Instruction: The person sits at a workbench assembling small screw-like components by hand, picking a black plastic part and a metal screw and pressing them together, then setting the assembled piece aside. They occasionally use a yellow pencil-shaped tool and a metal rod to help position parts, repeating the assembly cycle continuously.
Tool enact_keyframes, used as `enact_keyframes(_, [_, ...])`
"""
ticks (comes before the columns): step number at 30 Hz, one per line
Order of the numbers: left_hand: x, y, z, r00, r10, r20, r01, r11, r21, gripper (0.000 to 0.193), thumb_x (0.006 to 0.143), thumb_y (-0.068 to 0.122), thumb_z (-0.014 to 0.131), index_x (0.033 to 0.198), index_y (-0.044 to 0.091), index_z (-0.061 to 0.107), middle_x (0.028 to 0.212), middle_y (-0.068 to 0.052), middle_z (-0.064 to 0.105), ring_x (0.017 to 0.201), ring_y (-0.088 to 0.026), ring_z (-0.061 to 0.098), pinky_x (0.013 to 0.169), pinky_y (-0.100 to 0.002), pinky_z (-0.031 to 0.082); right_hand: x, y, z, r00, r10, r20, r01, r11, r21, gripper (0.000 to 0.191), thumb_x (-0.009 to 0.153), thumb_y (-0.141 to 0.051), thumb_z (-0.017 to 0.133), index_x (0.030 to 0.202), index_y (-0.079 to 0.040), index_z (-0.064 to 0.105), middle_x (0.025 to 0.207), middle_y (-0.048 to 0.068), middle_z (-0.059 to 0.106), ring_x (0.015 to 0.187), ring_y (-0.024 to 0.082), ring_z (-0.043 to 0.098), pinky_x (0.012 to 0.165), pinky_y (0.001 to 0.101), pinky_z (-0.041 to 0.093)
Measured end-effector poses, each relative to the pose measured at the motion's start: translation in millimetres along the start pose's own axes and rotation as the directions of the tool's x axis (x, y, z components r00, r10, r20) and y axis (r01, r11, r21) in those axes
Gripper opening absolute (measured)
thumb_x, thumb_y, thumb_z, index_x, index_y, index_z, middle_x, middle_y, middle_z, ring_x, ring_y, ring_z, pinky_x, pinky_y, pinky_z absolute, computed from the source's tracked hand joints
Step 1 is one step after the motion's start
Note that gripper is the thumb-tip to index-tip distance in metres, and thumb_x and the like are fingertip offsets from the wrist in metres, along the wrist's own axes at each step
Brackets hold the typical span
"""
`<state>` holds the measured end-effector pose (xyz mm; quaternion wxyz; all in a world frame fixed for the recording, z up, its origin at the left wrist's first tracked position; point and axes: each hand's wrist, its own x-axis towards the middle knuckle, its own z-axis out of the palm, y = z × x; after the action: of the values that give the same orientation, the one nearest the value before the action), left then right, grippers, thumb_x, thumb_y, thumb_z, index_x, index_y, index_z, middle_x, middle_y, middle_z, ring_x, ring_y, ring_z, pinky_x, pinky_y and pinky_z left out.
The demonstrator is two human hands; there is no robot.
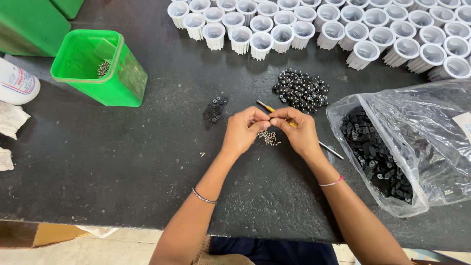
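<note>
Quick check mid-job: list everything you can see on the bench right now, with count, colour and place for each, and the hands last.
table: one, black, fills the view
green bin: one, far left, a few small metal parts inside
green box: one, top left corner, partly out of view
white bottle: one, left edge, lying down
white rags: two, left edge
white ribbed cups: many, far edge, upright and packed together
black beads: one pile, centre right
small black parts: one small pile, centre
screws: one small silver pile, below the fingers
screwdriver: one, yellow handle, under the right hand
plastic bag: one, clear, right, full of black parts
left hand: fingers pinched, bracelet on wrist
right hand: fingers pinched against the left, pink band on wrist
</note>
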<state>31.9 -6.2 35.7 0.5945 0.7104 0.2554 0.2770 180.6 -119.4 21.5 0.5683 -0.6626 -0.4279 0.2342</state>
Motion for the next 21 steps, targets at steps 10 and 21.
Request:
enact_keyframes(10, [16,-5,-80,0.792,0.324,-0.517,-0.038,0.872,0.489,0.008,0.094,0.007,0.069,0.102,0.007,0.073,0.093,-0.009,0.075,0.084,-0.024,0.072,0.077,-0.035,0.055,16,-5,-34,0.921,-0.095,-0.378,0.120,0.992,0.042,0.033,0.102,-0.005,0.068,0.132,-0.001,0.057,0.106,0.003,0.072,0.091,0.007,0.067,0.080,0.0227,0.056])
enact_keyframes(21, [22,-30,-68,0.858,0.425,-0.287,-0.071,0.653,0.754,0.021,0.083,0.018,0.078,0.102,0.010,0.078,0.116,-0.004,0.072,0.115,-0.028,0.059,0.097,-0.042,0.046,-4,-30,-5,0.953,-0.279,-0.116,0.231,0.920,-0.316,0.016,0.099,-0.002,0.069,0.115,-0.002,0.071,0.107,0.010,0.072,0.091,0.017,0.071,0.080,0.0290,0.057])
